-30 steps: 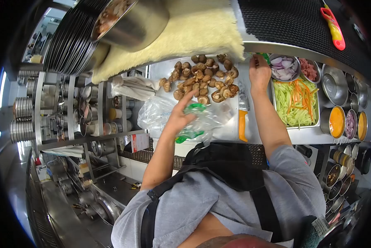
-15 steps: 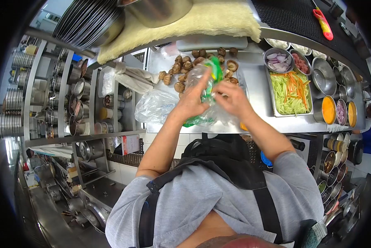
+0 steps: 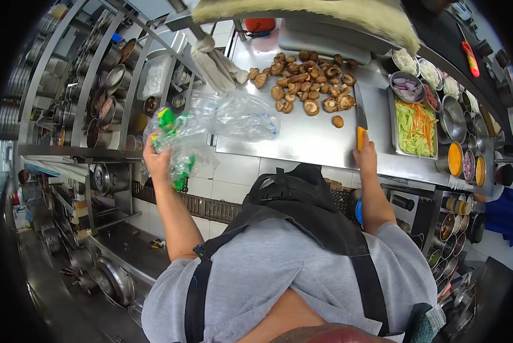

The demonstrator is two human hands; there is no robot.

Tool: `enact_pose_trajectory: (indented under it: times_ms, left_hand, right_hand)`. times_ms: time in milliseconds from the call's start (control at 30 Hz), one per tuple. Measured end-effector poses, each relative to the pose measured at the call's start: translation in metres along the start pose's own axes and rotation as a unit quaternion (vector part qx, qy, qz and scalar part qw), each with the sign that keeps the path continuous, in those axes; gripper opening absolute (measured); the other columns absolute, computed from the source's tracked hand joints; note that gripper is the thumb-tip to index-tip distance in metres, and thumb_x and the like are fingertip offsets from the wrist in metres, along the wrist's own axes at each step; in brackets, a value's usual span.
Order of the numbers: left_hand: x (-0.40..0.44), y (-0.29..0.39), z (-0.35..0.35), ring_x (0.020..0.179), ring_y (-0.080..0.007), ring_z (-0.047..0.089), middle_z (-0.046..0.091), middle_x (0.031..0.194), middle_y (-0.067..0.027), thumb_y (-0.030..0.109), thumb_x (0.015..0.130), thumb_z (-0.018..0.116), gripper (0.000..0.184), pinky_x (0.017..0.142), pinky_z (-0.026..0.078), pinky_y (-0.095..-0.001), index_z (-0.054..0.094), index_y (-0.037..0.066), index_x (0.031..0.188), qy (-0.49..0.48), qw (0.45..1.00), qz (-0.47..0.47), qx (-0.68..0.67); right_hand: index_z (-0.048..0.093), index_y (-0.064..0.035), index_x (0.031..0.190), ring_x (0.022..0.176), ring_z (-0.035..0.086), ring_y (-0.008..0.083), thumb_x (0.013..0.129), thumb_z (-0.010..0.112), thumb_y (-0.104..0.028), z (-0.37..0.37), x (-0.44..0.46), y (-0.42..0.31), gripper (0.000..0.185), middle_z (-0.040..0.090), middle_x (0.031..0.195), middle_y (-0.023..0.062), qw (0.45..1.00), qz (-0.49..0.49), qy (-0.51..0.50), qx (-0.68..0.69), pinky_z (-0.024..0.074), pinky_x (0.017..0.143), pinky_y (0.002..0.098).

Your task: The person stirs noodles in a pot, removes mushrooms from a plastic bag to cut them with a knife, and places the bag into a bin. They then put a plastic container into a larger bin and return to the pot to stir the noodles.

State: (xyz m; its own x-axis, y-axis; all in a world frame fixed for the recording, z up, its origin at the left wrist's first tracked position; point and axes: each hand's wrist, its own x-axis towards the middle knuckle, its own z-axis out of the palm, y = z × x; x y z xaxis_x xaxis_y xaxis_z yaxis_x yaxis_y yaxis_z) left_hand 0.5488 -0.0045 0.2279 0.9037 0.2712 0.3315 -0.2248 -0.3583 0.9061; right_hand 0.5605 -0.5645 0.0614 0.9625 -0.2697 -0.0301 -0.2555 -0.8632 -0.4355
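My left hand (image 3: 158,162) is closed on crumpled clear plastic bags (image 3: 182,150) with green and yellow printing, out past the left edge of the steel counter (image 3: 302,134). Another clear bag (image 3: 248,114) lies at the counter's left side. My right hand (image 3: 366,156) is wrapped round the orange handle of a knife (image 3: 361,117), whose blade lies along the counter pointing away from me. A pile of brown mushrooms (image 3: 310,80) spreads to the left of the blade, with one loose mushroom (image 3: 337,121) nearer to me.
Right of the knife stands a tray of shredded vegetables (image 3: 415,128), below a bowl of sliced onion (image 3: 406,88). Several more bowls and tubs are further right. A grey cloth (image 3: 216,66) hangs from a post at the left, beside racks of pans (image 3: 110,108).
My left hand has carried the printed bags left, off the mushrooms. My right hand has left the bags, moved right and taken hold of the knife handle. The view has shifted.
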Motion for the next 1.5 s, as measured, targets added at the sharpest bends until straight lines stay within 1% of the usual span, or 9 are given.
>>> enact_pose_trajectory:
  times_ms: [233, 367, 567, 633, 767, 933, 1100, 1400, 1500]
  left_hand:
    - [-0.082, -0.134, -0.084, 0.089, -0.0176, 0.059, 0.065, 0.097, -0.0076, 0.005, 0.068, 0.068, 0.039, 0.082, 0.045, -0.0299, 0.061, 0.001, 0.106, 0.041, 0.972, -0.152, 0.172]
    - [-0.250, -0.309, -0.134, 0.098, -0.0301, 0.063, 0.066, 0.103, -0.0186, 0.012, 0.064, 0.071, 0.053, 0.089, 0.046, -0.0384, 0.062, 0.002, 0.115, -0.004, 0.858, -0.333, 0.391]
    - [-0.350, -0.256, -0.162, 0.097, -0.0298, 0.063, 0.067, 0.102, -0.0182, 0.010, 0.065, 0.069, 0.049, 0.088, 0.046, -0.0361, 0.063, 0.001, 0.112, 0.033, 0.827, -0.497, 0.260]
    - [-0.320, -0.224, -0.164, 0.094, -0.0278, 0.063, 0.067, 0.100, -0.0163, 0.009, 0.066, 0.068, 0.044, 0.085, 0.047, -0.0351, 0.064, 0.002, 0.109, 0.130, 0.830, -0.515, 0.174]
    - [-0.253, -0.257, -0.181, 0.090, -0.0256, 0.063, 0.067, 0.097, -0.0158, 0.010, 0.067, 0.068, 0.042, 0.083, 0.047, -0.0337, 0.064, 0.002, 0.108, 0.150, 0.909, -0.360, 0.149]
    - [-0.144, -0.223, -0.166, 0.088, -0.0288, 0.064, 0.068, 0.095, -0.0172, 0.014, 0.065, 0.071, 0.043, 0.081, 0.048, -0.0353, 0.065, 0.003, 0.106, 0.177, 0.923, -0.289, 0.183]
    - [-0.138, -0.259, -0.170, 0.089, -0.0310, 0.065, 0.068, 0.093, -0.0165, 0.018, 0.063, 0.072, 0.045, 0.082, 0.048, -0.0366, 0.066, 0.006, 0.106, 0.144, 0.908, -0.331, 0.214]
    - [-0.274, -0.264, -0.219, 0.106, -0.0361, 0.059, 0.064, 0.108, -0.0227, 0.019, 0.066, 0.072, 0.048, 0.093, 0.044, -0.0387, 0.064, 0.002, 0.110, 0.147, 0.732, -0.571, 0.341]
    - [-0.258, -0.277, -0.236, 0.110, -0.0363, 0.057, 0.063, 0.111, -0.0232, 0.017, 0.066, 0.072, 0.053, 0.095, 0.043, -0.0368, 0.061, -0.001, 0.115, 0.046, 0.692, -0.650, 0.310]
  right_hand:
    - [0.052, -0.0082, 0.128, 0.098, 0.060, 0.0420, 0.075, 0.054, -0.010, -0.058, -0.027, -0.019, 0.052, 0.062, 0.104, 0.0278, 0.992, 0.064, 0.048, 0.098, 0.0461, 0.086, 0.0452]
    - [0.051, -0.0075, 0.129, 0.096, 0.061, 0.0413, 0.076, 0.053, -0.008, -0.049, -0.075, -0.051, 0.052, 0.063, 0.102, 0.0267, 0.985, 0.087, 0.123, 0.078, 0.0468, 0.085, 0.0439]
    - [0.051, -0.0058, 0.131, 0.079, 0.065, 0.0197, 0.076, 0.052, 0.000, -0.028, -0.110, -0.115, 0.055, 0.066, 0.087, 0.0127, 0.973, -0.024, 0.066, 0.222, 0.0506, 0.071, 0.0316]
    - [0.053, -0.0048, 0.129, 0.065, 0.060, 0.0133, 0.074, 0.051, 0.001, -0.033, -0.122, -0.157, 0.055, 0.066, 0.086, 0.0094, 0.941, -0.035, -0.093, 0.324, 0.0485, 0.058, 0.0260]
    - [0.052, 0.0006, 0.127, 0.048, 0.050, 0.0072, 0.071, 0.050, 0.002, -0.019, -0.129, -0.233, 0.056, 0.066, 0.084, 0.0072, 0.864, -0.011, -0.270, 0.424, 0.0367, 0.037, 0.0182]
    - [0.043, 0.0019, 0.134, 0.056, 0.057, 0.0122, 0.072, 0.050, 0.005, 0.026, -0.091, -0.318, 0.062, 0.064, 0.098, 0.0138, 0.779, -0.023, -0.321, 0.538, 0.0405, 0.039, 0.0194]
    - [0.034, 0.0032, 0.139, 0.067, 0.060, 0.0154, 0.077, 0.049, 0.001, 0.060, -0.039, -0.405, 0.064, 0.055, 0.111, 0.0150, 0.735, -0.013, -0.285, 0.615, 0.0442, 0.046, 0.0222]
    - [0.031, 0.0022, 0.141, 0.070, 0.059, 0.0135, 0.083, 0.052, 0.000, 0.127, 0.011, -0.480, 0.062, 0.055, 0.107, 0.0111, 0.775, 0.021, -0.163, 0.610, 0.0440, 0.047, 0.0225]
    - [0.030, 0.0013, 0.142, 0.072, 0.059, 0.0123, 0.086, 0.053, -0.004, 0.145, 0.020, -0.498, 0.061, 0.054, 0.107, 0.0097, 0.784, 0.023, -0.124, 0.607, 0.0454, 0.048, 0.0226]
